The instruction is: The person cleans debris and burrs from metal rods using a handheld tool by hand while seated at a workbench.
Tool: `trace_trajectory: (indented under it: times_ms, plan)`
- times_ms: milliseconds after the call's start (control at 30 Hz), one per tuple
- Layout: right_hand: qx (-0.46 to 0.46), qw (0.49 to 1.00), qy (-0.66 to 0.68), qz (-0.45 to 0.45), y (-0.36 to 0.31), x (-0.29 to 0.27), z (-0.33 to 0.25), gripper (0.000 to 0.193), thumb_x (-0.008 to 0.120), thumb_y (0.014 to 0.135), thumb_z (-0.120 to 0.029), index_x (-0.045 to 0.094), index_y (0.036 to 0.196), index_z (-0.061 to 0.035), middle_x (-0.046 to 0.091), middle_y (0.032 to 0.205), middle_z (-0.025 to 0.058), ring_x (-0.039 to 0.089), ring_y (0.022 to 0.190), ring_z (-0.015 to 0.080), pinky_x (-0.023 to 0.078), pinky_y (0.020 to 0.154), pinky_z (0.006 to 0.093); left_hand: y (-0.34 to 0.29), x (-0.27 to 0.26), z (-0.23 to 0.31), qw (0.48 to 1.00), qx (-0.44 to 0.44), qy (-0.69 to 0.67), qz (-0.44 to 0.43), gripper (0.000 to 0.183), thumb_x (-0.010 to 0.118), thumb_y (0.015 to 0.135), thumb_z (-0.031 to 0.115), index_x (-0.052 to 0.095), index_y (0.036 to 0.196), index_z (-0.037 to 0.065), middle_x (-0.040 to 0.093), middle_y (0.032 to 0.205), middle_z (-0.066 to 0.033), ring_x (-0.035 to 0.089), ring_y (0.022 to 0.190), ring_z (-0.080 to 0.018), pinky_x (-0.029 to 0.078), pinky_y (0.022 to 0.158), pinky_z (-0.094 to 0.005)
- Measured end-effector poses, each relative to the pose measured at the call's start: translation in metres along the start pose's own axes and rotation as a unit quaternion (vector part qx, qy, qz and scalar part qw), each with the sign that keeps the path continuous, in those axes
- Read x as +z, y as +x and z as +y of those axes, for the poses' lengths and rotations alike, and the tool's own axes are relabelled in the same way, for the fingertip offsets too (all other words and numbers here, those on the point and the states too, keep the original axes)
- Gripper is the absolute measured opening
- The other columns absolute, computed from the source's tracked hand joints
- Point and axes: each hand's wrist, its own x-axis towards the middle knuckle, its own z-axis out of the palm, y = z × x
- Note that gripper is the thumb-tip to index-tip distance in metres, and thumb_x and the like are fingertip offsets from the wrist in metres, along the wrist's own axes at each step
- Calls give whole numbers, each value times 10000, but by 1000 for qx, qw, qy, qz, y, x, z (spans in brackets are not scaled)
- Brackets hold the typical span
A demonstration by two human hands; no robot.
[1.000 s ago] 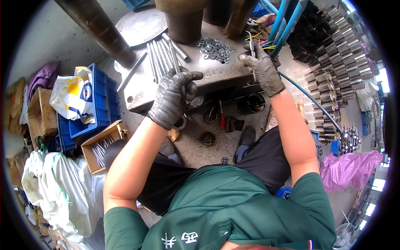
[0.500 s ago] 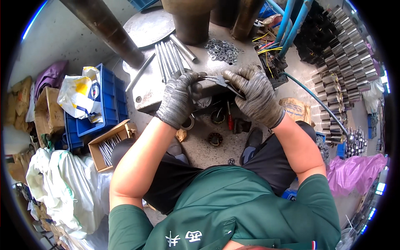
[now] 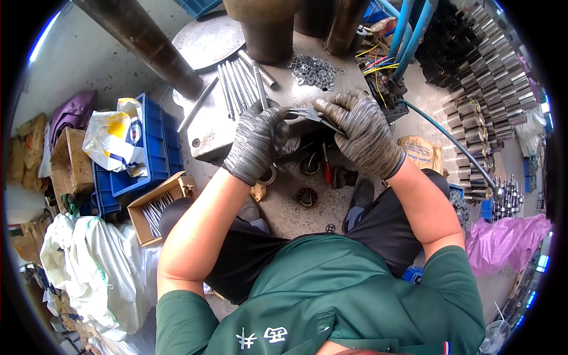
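Observation:
My left hand (image 3: 254, 142), in a grey knitted glove, is closed around a slim metal rod (image 3: 258, 86) whose far end sticks up toward the table. My right hand (image 3: 367, 133), gloved alike, grips grey metal pliers (image 3: 320, 118). Their narrow jaws point left and reach the fingertips of my left hand; what lies at the tips is too small to make out. Both hands are over the near edge of the metal table (image 3: 207, 127). Beyond them lie a pile of small metal rings (image 3: 313, 73) and a row of metal rods (image 3: 229, 89).
Thick metal columns (image 3: 260, 35) rise from the table's back. Colored wires and blue pipes (image 3: 408, 35) stand at its right. Blue crates (image 3: 160, 142) and a carton of thin metal pieces (image 3: 155, 213) are at left. Steel cylinders (image 3: 497, 77) are stacked at right.
More of the rod in my left hand shows, pointing up and away. The pliers stay near my left fingertips in my right hand. My view has shifted slightly.

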Motion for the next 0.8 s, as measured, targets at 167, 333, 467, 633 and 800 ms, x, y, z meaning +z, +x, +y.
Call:
trace_trajectory:
  times_ms: [167, 333, 467, 633, 800]
  plan:
    - [5, 1000, -8, -6, -3, 0, 5, 587, 663, 724, -41, 701, 1305, -106, 690, 1142, 150, 636, 997, 389, 516, 895, 492, -4, 2, 3, 997, 12, 72, -25, 141, 643, 979, 108, 577, 1093, 59, 655, 838, -54, 593, 600, -95, 477, 507, -218]
    - [177, 974, 144, -4, -4, -11, 17, 466, 649, 841, -21, 687, 1304, -58, 704, 1076, 178, 693, 947, 375, 564, 863, 394, -9, 1, 14, 987, 71, 120, -80, 361, 553, 1059, 173, 544, 1374, -4, 682, 922, -96, 634, 621, -93, 555, 506, -213]
    - [215, 957, 196, 20, -2, -24, 18, 414, 708, 906, -77, 674, 1314, -20, 739, 1087, 197, 743, 980, 284, 566, 886, 346, -12, -2, 13, 975, 92, 192, -62, 428, 513, 1080, 178, 511, 1475, 13, 701, 974, -104, 647, 666, -78, 570, 515, -219]
    - [218, 949, 229, -1, -7, -24, 22, 454, 732, 888, -96, 667, 1331, -19, 744, 1133, 214, 741, 1048, 266, 560, 928, 345, -18, 2, 11, 948, 137, 284, -39, 331, 610, 1015, 80, 665, 1337, 22, 737, 1011, -70, 640, 872, -92, 530, 827, -236]
    - [157, 960, 226, -47, -17, -18, 43, 505, 750, 850, -111, 667, 1342, -33, 745, 1111, 208, 741, 1001, 257, 562, 908, 349, -13, -7, 11, 873, 218, 434, -37, 323, 654, 974, 20, 694, 1294, 19, 736, 1092, -89, 660, 968, -135, 527, 934, -277]
